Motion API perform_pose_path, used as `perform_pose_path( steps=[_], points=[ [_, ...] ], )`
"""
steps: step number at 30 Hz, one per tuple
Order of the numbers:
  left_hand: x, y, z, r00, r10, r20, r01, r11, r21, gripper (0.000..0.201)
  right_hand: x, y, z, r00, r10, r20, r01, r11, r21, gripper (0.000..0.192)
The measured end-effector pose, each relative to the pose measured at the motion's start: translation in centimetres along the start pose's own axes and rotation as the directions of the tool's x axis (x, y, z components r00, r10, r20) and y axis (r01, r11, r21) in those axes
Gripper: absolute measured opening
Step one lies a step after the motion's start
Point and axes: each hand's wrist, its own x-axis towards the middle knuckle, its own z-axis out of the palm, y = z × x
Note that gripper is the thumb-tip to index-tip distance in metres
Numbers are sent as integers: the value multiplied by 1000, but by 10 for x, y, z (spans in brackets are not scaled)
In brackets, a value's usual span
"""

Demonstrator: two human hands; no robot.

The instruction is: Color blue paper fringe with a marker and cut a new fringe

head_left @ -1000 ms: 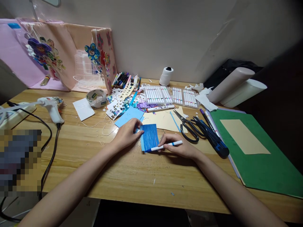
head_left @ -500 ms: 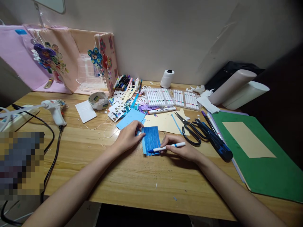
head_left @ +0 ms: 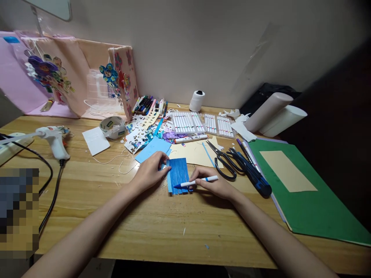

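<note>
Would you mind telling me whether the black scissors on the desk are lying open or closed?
Open. The scissors lie flat on the cream paper, their blades spread apart in a narrow V toward the marker tray.

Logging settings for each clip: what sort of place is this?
Likely a home craft desk: a wooden tabletop against a wall, with trays of white-barrelled markers, black-handled scissors and a white glue gun.

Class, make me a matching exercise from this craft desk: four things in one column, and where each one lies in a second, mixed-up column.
Things:
1 marker
2 glue gun
3 scissors
4 green folder

Places:
A far left of desk
B in right hand
C right side of desk
D on cream paper, beyond the right hand

Pairs: 1-B, 2-A, 3-D, 4-C
</note>
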Motion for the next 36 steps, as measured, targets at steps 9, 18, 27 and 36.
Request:
perform_pose_path(
  steps=[9, 18, 27, 36],
  points=[
    [0, 1, -1, 1000, 12, 0, -12, 1000, 15, 19, 1, -1, 0, 1000, -6, -24, 5, 999, -45, 22],
    [0, 1, 0, 1000, 14, -3, -14, 1000, 14, 18, 1, -3, 1, 999, -3, -46, 0, 997, -79, 19],
    [-1, 3, -1, 1000, 8, -1, -8, 1000, 24, 18, 1, -4, 1, 1000, 7, -28, -9, 997, -77, 20],
    [0, 3, 0, 1000, 3, 2, -3, 1000, 23, 18, 1, -2, 1, 997, 1, -74, -6, 998, -70, 18]
  ],
)
